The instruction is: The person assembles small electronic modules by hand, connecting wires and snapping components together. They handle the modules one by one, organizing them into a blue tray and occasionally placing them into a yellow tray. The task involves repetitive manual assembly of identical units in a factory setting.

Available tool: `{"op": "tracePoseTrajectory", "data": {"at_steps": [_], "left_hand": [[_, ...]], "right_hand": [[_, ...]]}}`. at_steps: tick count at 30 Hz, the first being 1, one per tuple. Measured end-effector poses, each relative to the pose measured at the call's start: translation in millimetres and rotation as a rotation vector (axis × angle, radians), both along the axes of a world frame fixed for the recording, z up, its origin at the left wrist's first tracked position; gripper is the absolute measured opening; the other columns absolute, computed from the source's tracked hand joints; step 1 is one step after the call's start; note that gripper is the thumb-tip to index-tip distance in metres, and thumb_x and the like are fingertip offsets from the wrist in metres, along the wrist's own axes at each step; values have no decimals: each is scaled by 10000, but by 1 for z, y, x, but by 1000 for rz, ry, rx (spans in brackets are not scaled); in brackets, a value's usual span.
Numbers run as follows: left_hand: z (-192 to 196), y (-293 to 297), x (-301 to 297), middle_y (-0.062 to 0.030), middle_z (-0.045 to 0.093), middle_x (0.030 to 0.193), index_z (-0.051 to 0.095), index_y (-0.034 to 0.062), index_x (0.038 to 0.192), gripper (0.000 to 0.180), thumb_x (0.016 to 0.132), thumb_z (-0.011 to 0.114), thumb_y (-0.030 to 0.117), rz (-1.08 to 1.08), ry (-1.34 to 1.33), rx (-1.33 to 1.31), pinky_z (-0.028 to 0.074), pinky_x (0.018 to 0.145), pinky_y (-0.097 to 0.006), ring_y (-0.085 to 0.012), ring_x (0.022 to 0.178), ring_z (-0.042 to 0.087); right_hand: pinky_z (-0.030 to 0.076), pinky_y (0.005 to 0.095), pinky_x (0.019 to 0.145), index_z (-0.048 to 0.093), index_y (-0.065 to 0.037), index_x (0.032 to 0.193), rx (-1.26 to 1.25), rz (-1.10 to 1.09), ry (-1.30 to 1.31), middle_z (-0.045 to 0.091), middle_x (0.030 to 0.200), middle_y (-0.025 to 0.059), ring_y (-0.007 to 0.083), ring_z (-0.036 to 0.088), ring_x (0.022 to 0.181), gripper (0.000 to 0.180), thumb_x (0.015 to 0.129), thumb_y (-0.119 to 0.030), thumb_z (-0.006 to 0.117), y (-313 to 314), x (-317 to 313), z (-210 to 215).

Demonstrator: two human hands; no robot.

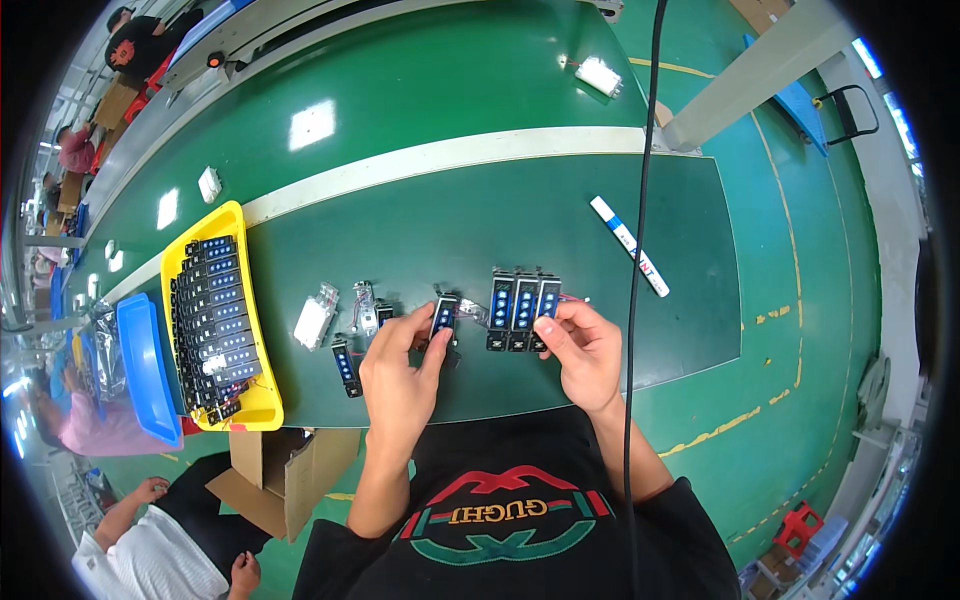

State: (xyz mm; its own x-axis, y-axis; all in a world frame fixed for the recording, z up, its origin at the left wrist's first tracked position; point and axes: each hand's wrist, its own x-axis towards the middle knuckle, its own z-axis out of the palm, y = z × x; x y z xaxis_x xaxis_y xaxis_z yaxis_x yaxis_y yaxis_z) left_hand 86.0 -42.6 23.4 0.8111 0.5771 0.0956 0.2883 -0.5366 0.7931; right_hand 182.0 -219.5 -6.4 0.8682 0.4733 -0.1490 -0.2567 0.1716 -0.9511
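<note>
Between thumb and fingers, my left hand [398, 375] pinches a small black module [445, 313] with a blue dotted face, held upright over the green table. Three like modules stand side by side to its right. My right hand [588, 360] has closed its thumb and fingers on the rightmost module [547, 298] of that row, while the middle module [523, 303] and the left module [499, 300] show beside it. Left of my left hand lie a loose black module [346, 368], a white block [316, 318] and a clear-wrapped part [364, 307].
A yellow tray [265, 410] full of black modules stands at the left, beside a blue tray [150, 370]. A blue-white marker [630, 247] lies at the right. A black cable [653, 100] hangs across the view. Below left are a cardboard box [262, 500] and a seated person [150, 550].
</note>
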Motion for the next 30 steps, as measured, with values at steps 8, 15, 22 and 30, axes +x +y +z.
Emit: {"op": "tracePoseTrajectory", "data": {"at_steps": [8, 15, 22, 30], "left_hand": [[2, -7, -1, -99, 660, 896, 678, -15, 998, 206, 806, 726, 43, -41, -184, -324, 492, 695, -269, -152, 772, 616], [-11, -9, -6, -55, 654, 829, 669, -31, 922, 142, 808, 738, 16, 23, -205, -601, 485, 682, -229, -89, 738, 603], [-4, 14, -17, -80, 691, 870, 652, -40, 975, 146, 840, 695, -6, -49, -353, -1022, 497, 686, -224, -96, 763, 626], [3, 25, -31, -63, 677, 829, 652, -34, 961, 137, 840, 697, 9, 173, -461, -837, 473, 646, -212, -78, 709, 599]], "right_hand": [[440, 219, 589, 633, 27, 962, 66, 104, 33, 628, 829, 27, 61, 547, 696, 103, 893, -47, 649, 17, -14, 5], [469, 261, 560, 631, 34, 868, -264, -29, -584, 603, 750, 95, 112, 580, 627, 85, 826, -4, 694, 33, -21, 15], [461, 230, 588, 640, 0, 985, 331, 238, 290, 614, 859, 27, 79, 564, 727, 98, 902, -51, 635, 18, -8, 10], [423, 296, 527, 666, 0, 879, -577, 65, -711, 588, 732, 55, 185, 522, 598, 156, 799, -116, 733, 26, -4, 8]]}}
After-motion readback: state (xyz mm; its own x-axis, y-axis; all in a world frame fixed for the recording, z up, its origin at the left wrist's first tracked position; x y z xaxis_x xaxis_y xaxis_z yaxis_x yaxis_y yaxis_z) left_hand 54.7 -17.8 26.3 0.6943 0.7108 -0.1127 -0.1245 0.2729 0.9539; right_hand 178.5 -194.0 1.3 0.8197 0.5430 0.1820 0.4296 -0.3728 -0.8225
